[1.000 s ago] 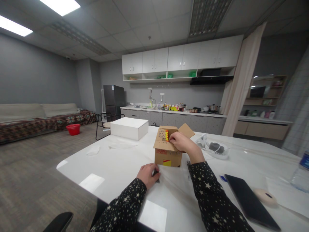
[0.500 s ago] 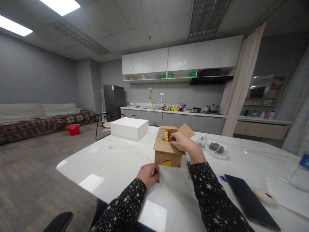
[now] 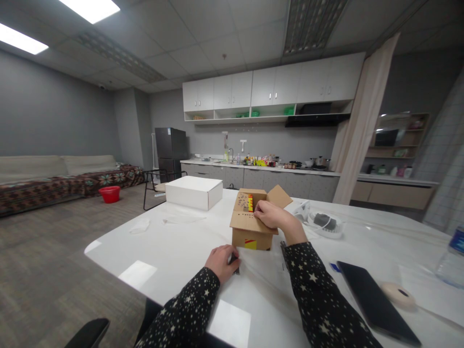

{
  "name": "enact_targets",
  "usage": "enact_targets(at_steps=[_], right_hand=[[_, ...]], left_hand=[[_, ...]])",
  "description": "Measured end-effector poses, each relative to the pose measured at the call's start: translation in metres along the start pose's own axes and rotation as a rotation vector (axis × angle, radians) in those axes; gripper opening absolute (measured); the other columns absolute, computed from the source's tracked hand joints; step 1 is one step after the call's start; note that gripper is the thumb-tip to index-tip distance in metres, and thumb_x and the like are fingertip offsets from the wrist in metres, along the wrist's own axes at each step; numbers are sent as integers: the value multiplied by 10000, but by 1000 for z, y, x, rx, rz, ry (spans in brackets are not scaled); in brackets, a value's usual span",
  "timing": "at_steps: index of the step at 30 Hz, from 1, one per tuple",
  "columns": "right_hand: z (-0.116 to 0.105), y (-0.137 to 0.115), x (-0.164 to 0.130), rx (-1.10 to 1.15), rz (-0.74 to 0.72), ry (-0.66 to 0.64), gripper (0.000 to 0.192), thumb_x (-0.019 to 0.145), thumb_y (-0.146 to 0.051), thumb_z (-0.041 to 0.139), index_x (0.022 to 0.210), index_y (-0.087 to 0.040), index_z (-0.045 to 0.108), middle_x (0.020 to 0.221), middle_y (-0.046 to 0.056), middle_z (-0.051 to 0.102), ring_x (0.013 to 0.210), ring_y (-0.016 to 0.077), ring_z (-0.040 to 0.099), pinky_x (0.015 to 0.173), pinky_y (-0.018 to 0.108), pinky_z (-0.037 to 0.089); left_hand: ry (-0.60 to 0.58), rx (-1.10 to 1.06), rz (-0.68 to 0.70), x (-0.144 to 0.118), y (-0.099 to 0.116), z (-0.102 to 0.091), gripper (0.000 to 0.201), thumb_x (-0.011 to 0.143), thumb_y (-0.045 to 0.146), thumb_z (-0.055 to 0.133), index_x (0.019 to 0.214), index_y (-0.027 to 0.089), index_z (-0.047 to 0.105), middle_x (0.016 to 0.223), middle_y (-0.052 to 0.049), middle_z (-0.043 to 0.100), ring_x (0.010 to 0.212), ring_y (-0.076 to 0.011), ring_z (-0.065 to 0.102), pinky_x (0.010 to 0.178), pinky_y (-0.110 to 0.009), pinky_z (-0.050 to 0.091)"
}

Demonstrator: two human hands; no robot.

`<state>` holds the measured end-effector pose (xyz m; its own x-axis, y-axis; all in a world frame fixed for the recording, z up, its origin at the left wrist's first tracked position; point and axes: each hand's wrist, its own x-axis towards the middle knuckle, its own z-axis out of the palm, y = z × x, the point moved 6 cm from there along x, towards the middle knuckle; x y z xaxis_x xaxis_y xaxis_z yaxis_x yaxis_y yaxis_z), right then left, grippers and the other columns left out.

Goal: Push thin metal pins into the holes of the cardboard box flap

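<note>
An open cardboard box (image 3: 252, 238) with red and yellow print stands on the white table, its flaps folded outward. At its opening is my right hand (image 3: 270, 214), fingers bent down over the near flap and closed. Their tips dip toward the inside, and whatever they hold is hidden. My left hand (image 3: 221, 262) rests on the table just in front of the box's left corner. Its fingers curl round a small dark object (image 3: 232, 258), mostly covered, whose kind I cannot make out. A thin dark strip (image 3: 283, 251) lies beside my right sleeve.
A closed white box (image 3: 194, 191) stands at the back left of the table (image 3: 174, 251). To the right are a white device with a cable (image 3: 326, 224), a black tablet-like slab (image 3: 377, 302), a beige rounded object (image 3: 398, 294) and a plastic bottle (image 3: 453, 263).
</note>
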<state>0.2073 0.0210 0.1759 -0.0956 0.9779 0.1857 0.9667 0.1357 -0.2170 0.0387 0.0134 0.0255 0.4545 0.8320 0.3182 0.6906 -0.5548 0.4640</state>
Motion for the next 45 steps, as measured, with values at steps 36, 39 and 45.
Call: enact_targets(at_steps=[36, 39, 45], right_hand=[[-1, 1, 1, 39, -38, 18, 166, 869, -273, 519, 922, -151, 619, 1051, 116, 663, 935, 215, 596, 718, 256, 397], [-1, 1, 1, 38, -31, 16, 173, 881, -266, 498, 914, -150, 621, 1046, 121, 668, 931, 215, 599, 712, 253, 398], [1, 1, 1, 53, -17, 1, 202, 901, -271, 461, 932, -148, 619, 1032, 130, 674, 915, 224, 610, 698, 264, 396]], left_hand=[[1, 0, 2, 0, 1, 0, 108, 775, 269, 575, 859, 225, 626, 969, -9, 669, 960, -194, 591, 894, -310, 408], [0, 3, 7, 0, 0, 0, 117, 781, 286, 574, 867, 226, 628, 976, -10, 668, 961, -196, 591, 892, -311, 410], [3, 13, 7, 1, -2, 2, 119, 786, 296, 572, 867, 228, 628, 969, -8, 665, 967, -192, 589, 898, -311, 406]])
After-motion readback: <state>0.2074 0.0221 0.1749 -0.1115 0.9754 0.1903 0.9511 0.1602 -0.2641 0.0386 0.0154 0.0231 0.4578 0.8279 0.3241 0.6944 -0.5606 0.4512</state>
